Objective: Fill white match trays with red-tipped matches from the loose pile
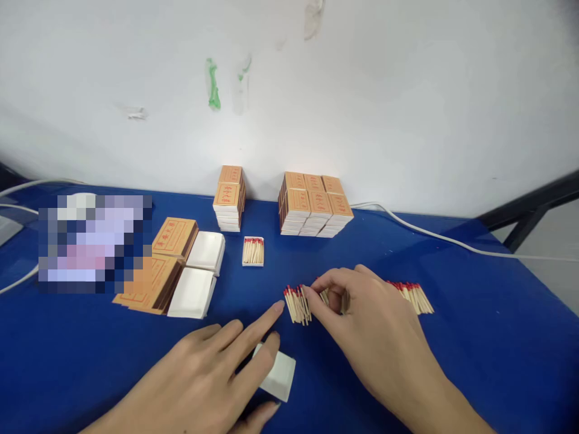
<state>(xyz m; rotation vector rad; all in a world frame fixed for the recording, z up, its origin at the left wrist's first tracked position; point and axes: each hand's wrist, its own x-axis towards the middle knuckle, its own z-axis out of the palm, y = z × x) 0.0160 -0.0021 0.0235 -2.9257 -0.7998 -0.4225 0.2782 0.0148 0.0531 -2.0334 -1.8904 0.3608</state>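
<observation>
Left hand [212, 374], fingers spread over the white tray [281, 375]; right hand [375, 313], fingertips close together at the matches [296, 306], pinch unclear. Light, probably brittle: best held mid-stick.

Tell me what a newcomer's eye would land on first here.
Probably the two hands in the foreground: the left hand partly covering a white tray, the right hand at some red-tipped matches. Next come the orange-topped matchbox stacks at the back of the blue table, then the green patch on the wall.
</observation>
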